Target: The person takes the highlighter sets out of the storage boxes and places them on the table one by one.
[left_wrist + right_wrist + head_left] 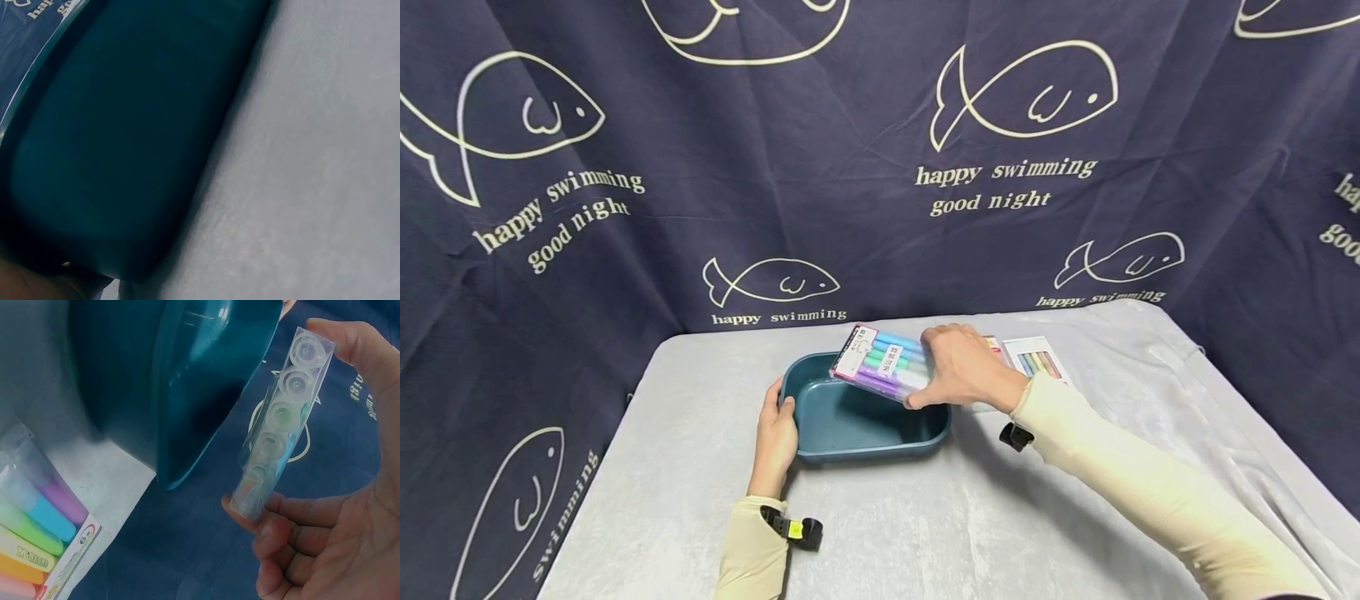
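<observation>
A clear pack of coloured markers (887, 364), blue, green and purple, is held by my right hand (966, 367) above the right part of a teal plastic basin (850, 454). In the right wrist view the thumb and fingers pinch the marker pack (282, 419) by its opposite edges, its row of round pen ends facing the camera. My left hand (775, 437) grips the basin's left rim, thumb at the inner side. Only part of that left hand (37, 284) shows in the left wrist view. The basin's visible floor is bare.
Right of the basin, partly behind my right hand, lies another pack of pastel highlighters (37, 519). Beside it is a white box with coloured sticks (1037, 360). A grey cloth (662, 483) covers the table. A dark fish-print curtain (880, 167) hangs behind it.
</observation>
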A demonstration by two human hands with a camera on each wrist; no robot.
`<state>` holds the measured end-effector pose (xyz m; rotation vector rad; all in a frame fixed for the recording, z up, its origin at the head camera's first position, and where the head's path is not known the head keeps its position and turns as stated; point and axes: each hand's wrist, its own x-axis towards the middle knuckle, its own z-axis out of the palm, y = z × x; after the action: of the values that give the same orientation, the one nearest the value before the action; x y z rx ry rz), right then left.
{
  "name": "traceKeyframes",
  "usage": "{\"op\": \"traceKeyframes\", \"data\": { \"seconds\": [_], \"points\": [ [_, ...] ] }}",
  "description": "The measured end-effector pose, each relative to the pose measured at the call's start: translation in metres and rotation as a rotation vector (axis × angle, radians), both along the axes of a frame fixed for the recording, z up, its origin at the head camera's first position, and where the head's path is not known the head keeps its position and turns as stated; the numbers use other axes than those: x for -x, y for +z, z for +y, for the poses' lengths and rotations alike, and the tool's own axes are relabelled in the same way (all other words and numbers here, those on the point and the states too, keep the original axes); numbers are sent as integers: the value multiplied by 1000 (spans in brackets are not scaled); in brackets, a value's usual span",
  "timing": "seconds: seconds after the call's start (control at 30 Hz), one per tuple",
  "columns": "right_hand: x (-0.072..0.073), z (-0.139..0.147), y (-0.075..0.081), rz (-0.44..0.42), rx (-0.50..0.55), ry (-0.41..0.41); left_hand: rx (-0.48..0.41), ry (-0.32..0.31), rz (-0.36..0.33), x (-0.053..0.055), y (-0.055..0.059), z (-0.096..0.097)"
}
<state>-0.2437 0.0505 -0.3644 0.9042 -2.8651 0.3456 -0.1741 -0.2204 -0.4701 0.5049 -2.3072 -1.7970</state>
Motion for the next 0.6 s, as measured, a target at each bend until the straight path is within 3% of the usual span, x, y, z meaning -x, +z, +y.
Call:
{"op": "traceKeyframes", "data": {
  "seconds": [0.6],
  "points": [
    [4,16,1,-34,8,-69,8,-3,2,-1,-1,-1]
  ]
}}
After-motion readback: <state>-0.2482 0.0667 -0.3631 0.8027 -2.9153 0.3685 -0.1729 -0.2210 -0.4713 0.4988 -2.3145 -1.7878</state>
